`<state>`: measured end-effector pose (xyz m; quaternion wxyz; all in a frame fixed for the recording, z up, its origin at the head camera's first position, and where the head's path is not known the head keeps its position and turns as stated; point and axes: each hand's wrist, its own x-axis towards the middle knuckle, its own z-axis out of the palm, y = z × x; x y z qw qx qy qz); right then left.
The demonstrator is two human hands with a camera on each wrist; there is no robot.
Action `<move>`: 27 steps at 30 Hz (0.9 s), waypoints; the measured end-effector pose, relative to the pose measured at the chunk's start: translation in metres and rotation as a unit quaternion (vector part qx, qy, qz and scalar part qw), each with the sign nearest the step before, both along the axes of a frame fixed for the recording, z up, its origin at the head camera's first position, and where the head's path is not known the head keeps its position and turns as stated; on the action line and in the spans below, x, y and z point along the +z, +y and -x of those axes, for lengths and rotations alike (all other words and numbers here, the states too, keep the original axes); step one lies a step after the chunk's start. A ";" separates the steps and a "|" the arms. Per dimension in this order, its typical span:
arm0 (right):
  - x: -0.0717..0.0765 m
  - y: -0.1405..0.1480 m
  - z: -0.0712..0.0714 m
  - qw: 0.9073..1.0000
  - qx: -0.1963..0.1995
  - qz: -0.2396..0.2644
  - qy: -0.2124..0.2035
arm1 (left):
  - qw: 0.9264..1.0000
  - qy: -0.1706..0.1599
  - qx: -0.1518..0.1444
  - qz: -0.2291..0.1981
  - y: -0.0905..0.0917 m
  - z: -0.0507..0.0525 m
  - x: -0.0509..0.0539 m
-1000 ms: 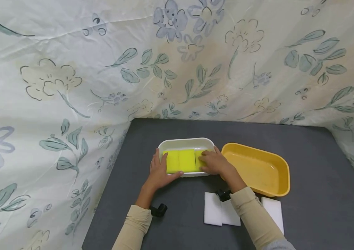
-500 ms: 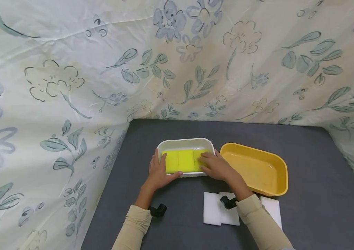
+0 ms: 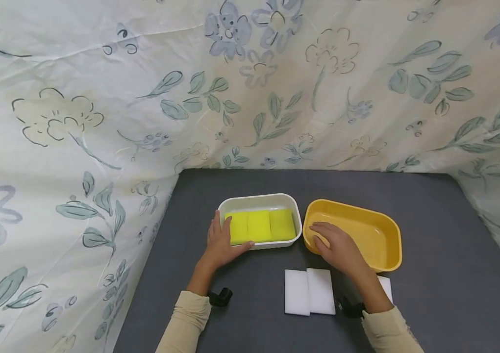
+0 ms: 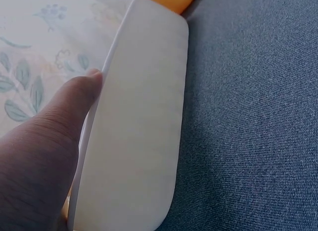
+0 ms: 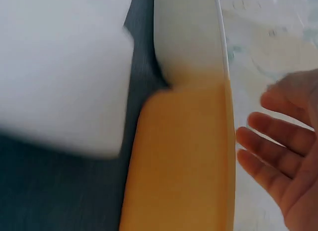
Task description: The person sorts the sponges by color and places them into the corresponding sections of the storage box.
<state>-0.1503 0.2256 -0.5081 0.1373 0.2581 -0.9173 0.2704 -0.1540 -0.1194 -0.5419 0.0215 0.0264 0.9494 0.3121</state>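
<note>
Three yellow blocks (image 3: 259, 226) lie side by side in the white tray (image 3: 260, 200). My left hand (image 3: 222, 246) rests spread over the tray's near left corner, its thumb on the front rim; the left wrist view shows the thumb (image 4: 74, 99) against the rim of the white tray (image 4: 136, 112). Over the left part of the orange-yellow tray (image 3: 391, 245) hovers my right hand (image 3: 338, 247), fingers slightly bent and holding nothing. In the right wrist view that hand (image 5: 285, 146) is beside the rim of the orange-yellow tray (image 5: 179, 166).
Two white pads (image 3: 309, 291) lie in front of the trays, their edges meeting. Another white pad (image 3: 385, 287) is partly hidden behind my right forearm. Floral cloth (image 3: 250, 98) hangs behind and to the left of the dark table (image 3: 431, 294).
My right hand has left the rightmost yellow block and moved right, over the orange-yellow tray. That block now shows fully. My left hand keeps its place on the white tray.
</note>
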 end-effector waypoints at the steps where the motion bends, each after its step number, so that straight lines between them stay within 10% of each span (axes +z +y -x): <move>1: -0.001 0.007 -0.003 1.000 -0.017 0.012 0.023 | 1.000 0.000 0.001 0.000 0.000 0.000 0.000; 7: -0.009 0.057 -0.026 0.977 -0.161 0.061 0.126 | 1.000 0.001 0.003 0.002 0.000 -0.001 -0.001; 14: -0.022 0.099 -0.056 0.944 -0.303 0.077 0.107 | 1.000 -0.002 0.010 0.001 0.000 -0.004 -0.001; 27: -0.040 0.114 -0.062 0.940 -0.317 0.091 0.090 | 1.000 -0.011 0.006 0.003 0.004 -0.006 0.001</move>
